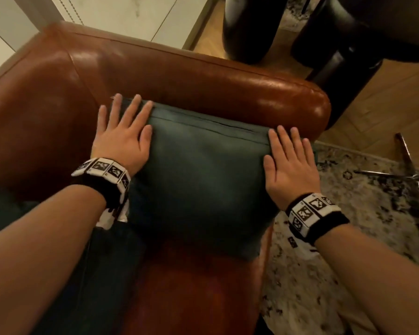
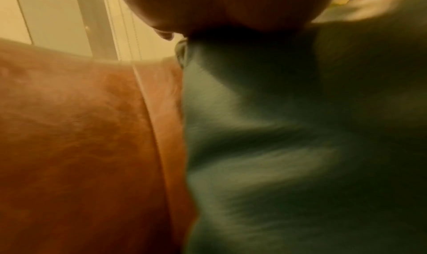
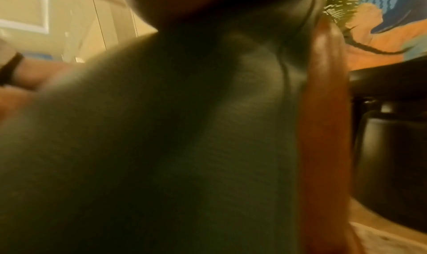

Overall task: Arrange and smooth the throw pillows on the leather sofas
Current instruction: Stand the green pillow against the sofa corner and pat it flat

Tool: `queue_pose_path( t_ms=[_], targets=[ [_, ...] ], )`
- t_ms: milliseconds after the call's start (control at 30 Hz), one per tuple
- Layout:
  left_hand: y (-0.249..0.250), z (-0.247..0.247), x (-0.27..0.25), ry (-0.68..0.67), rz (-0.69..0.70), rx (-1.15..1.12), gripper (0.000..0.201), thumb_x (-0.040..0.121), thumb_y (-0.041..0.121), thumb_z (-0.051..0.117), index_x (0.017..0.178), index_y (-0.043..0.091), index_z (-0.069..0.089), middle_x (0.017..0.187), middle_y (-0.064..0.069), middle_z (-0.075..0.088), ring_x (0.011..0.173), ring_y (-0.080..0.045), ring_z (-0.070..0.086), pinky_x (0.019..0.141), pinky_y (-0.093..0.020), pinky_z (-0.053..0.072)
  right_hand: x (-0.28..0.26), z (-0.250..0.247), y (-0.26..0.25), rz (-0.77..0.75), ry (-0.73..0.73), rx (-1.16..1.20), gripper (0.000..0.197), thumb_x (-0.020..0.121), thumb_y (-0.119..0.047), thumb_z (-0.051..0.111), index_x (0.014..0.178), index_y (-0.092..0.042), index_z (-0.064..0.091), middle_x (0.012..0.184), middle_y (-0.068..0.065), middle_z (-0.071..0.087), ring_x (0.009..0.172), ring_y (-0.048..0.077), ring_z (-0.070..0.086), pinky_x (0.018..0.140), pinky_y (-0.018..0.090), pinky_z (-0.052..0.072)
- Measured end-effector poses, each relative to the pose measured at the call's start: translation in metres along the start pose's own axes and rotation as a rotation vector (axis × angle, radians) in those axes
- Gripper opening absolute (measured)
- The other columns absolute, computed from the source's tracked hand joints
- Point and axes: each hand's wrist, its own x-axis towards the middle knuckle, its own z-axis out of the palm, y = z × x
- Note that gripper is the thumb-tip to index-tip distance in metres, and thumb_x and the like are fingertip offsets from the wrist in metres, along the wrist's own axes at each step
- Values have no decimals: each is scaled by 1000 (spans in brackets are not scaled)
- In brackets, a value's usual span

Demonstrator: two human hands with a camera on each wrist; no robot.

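A dark green throw pillow (image 1: 203, 170) leans against the arm of a brown leather sofa (image 1: 179, 68). My left hand (image 1: 124, 134) lies flat on the pillow's left top corner, fingers straight and spread. My right hand (image 1: 290, 160) rests flat on its right top corner, fingers straight. In the left wrist view the green pillow (image 2: 289, 130) meets the brown leather (image 2: 80, 130) along its edge. The right wrist view is filled by the blurred pillow (image 3: 161, 148) beside the sofa arm (image 3: 323, 111).
A second dark green cushion (image 1: 58, 250) lies under my left forearm on the seat. Black round furniture legs (image 1: 249, 27) stand on the wood floor behind the sofa arm. A speckled rug (image 1: 348, 238) and a chrome chair base (image 1: 409, 170) lie to the right.
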Motion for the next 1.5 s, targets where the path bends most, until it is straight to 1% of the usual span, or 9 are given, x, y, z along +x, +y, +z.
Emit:
queue_pose_path(
  t_ms=[200, 467, 600, 767, 933, 1067, 1167, 1400, 1500],
  targets=[
    [62, 7, -15, 7, 375, 42, 57, 101, 39, 20, 156, 32, 11, 165, 3, 10, 153, -27, 5, 122, -52, 3, -40, 34, -78, -683, 63, -94, 62, 102, -49, 33, 156, -20, 24, 162, 5, 21, 151, 24, 13, 122, 48, 11],
    [61, 16, -20, 16, 318, 60, 56, 103, 43, 12, 156, 34, -3, 166, 6, -2, 152, -26, -3, 122, -53, -1, -115, 142, -52, -1296, -609, -695, 80, 99, -30, 38, 154, -10, -16, 149, 11, -38, 131, 26, -41, 105, 44, -28],
    [63, 10, -32, 42, 268, 28, 57, 103, 45, 16, 156, 32, 0, 166, 2, -2, 152, -30, -6, 121, -55, -1, -135, 123, -33, -1290, -558, -530, 67, 95, -24, 30, 156, -14, 4, 164, 11, 1, 144, 24, -17, 111, 43, -31],
    [91, 52, -88, 174, 165, -108, 60, 100, 41, 30, 157, 32, 12, 166, 1, 6, 152, -33, -3, 121, -54, 0, -68, 22, -44, -723, 140, -77, 59, 97, -25, 41, 154, -24, 29, 161, 6, 23, 150, 25, 16, 119, 56, 14],
    [129, 122, -137, 338, -548, -628, 60, 101, 38, 21, 157, 27, 4, 165, 1, -5, 152, -28, -6, 122, -44, -2, 27, -17, -23, -101, -8, 5, 63, 101, -53, 17, 156, -32, -4, 166, 0, -7, 152, 20, -6, 122, 50, -2],
    [165, 184, -168, 322, -1106, -1220, 52, 107, 29, 14, 156, 22, -1, 165, 0, -5, 152, -19, -2, 123, -35, 0, 22, 1, -31, -90, -43, -21, 56, 103, -49, 10, 156, -34, 0, 166, -2, 1, 152, 16, 1, 122, 45, -1],
    [172, 191, -188, 88, -1137, -1344, 50, 107, 36, 7, 151, 22, -12, 162, 1, -4, 150, -14, 3, 124, -33, 5, 21, -4, -33, -86, -37, 2, 56, 103, -47, 11, 157, -30, 7, 165, -3, 9, 152, 15, 5, 123, 45, 0],
    [128, 101, -136, 447, -645, -981, 60, 102, 31, 24, 157, 19, 7, 166, 2, 0, 152, -13, -4, 123, -29, -1, -6, -8, -96, -491, -61, 7, 57, 101, -44, 28, 155, -26, 25, 162, 0, 23, 151, 21, 13, 122, 51, 8],
    [94, 90, -81, 410, -736, -963, 60, 100, 39, 15, 157, 23, 6, 166, -1, 1, 153, -24, -1, 122, -37, 0, -3, 8, -102, -558, -126, -144, 60, 100, -53, 26, 156, -34, 14, 164, -5, 13, 152, 24, 4, 121, 53, 5]
  ],
)
